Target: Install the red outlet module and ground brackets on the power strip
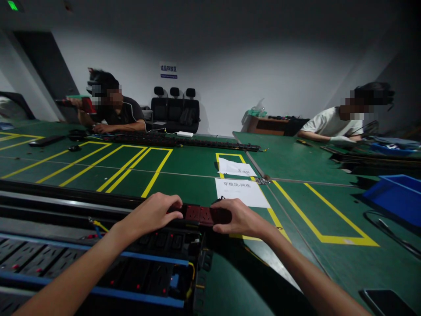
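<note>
Holding the red strip [199, 214] at the centre of the frame, in a narrow pinch of left hand [159, 210] on one side and a closed grasp of right hand [238, 217] on the other. Covering both ends with the hands; cannot make out their shape. Can see black sockets [151, 276] in rows at lower left, partly behind the left forearm [101, 241] and cut off at the edge. Can see a blue bin [391, 195] at right, also cut off; cannot make out its inside. Above, can see a blue tray [406, 152] holding something white, too small to name. Can see only part of a phone [391, 303] at lower right.
</note>
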Action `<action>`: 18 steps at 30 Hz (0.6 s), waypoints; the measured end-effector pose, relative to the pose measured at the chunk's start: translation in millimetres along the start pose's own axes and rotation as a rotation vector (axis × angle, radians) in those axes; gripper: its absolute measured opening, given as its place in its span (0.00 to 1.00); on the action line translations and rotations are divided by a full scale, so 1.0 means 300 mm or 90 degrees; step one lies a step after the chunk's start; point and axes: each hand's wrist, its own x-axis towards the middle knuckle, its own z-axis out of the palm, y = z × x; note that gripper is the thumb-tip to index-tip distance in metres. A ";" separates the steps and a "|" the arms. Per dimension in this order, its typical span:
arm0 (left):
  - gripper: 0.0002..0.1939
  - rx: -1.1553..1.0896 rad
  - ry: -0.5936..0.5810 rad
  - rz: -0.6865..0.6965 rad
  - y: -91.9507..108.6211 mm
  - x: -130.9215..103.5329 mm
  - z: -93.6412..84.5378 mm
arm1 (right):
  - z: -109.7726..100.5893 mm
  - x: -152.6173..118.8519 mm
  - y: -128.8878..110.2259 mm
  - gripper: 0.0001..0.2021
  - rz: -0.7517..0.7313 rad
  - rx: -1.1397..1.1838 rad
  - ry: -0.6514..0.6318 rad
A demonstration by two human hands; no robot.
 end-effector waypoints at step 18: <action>0.12 -0.064 0.060 0.006 0.018 0.004 -0.001 | 0.027 0.059 -0.039 0.15 -0.002 -0.006 -0.015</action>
